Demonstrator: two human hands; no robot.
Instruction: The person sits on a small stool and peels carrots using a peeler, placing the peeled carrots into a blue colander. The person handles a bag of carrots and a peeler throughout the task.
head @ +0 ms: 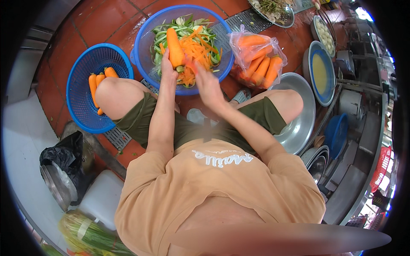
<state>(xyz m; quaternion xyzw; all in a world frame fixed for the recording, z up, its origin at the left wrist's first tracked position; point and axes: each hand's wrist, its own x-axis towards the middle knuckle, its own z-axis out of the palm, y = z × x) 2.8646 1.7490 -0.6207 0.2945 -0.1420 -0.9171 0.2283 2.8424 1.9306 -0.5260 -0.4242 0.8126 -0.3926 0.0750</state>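
My left hand [169, 68] holds a large carrot [175, 48], its stem end towards me, above a blue plastic colander [140, 41]. My right hand [209, 87], blurred by motion, is close to the carrot's stem end. Its fingers are closed around a small red tool [191, 66], too smeared to make out fully but peeler-like. Below the carrot, orange carrot peelings [197, 48] lie in the colander over green vegetable peelings [160, 32].
A smaller blue basket [75, 64] at left holds several carrots [93, 84]. Right of the colander lies a clear plastic bag of carrots [261, 60], near a metal basin [302, 112]. Further right are a basin of pale yellow contents [321, 71] and a bowl of pale pieces [324, 33].
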